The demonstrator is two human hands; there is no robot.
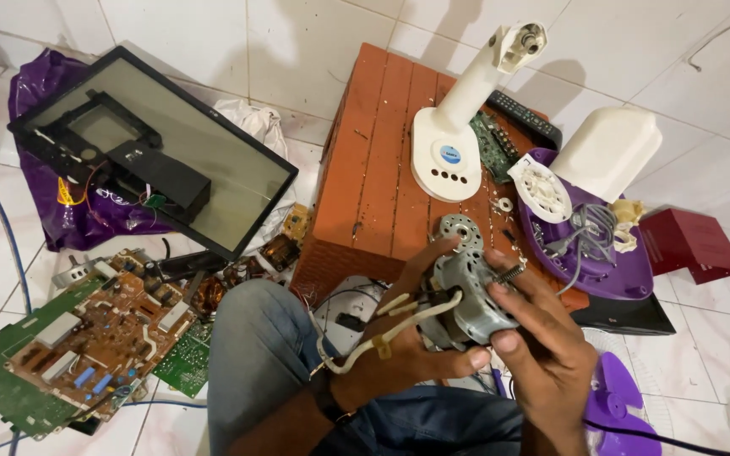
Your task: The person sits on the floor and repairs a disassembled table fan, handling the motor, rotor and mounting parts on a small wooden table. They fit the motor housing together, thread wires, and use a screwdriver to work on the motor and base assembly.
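1. Both hands are closed on one thing: our left hand cups the small electric fan motor from below, thumb across its near side, while our right hand grips it from the right, fingers curled over the metal casing.
2. We hold the motor just above our lap, over the jeans-clad knee below the left hand.
3. Cream-coloured wires trail off the motor, loop over the left palm and hang toward the wrist.
4. We judge the motor dense and heavy for its size, rigid, with smooth metal that could slip, so the casing is the place to grip. The wires are soft, and their joints look fragile, so we should not lift it by them.
5. Just beyond the hands lies a reddish-brown ridged board, bearing a white fan stand, a green circuit board and a black remote control.
6. Beyond the right hand sit a purple fan housing, a white round grille piece and a white plastic cover.
7. Well to the left of the left hand lie a black-framed screen panel, a purple bag and a large brown circuit board.
8. A purple fan blade lies on the floor just right of the right wrist.
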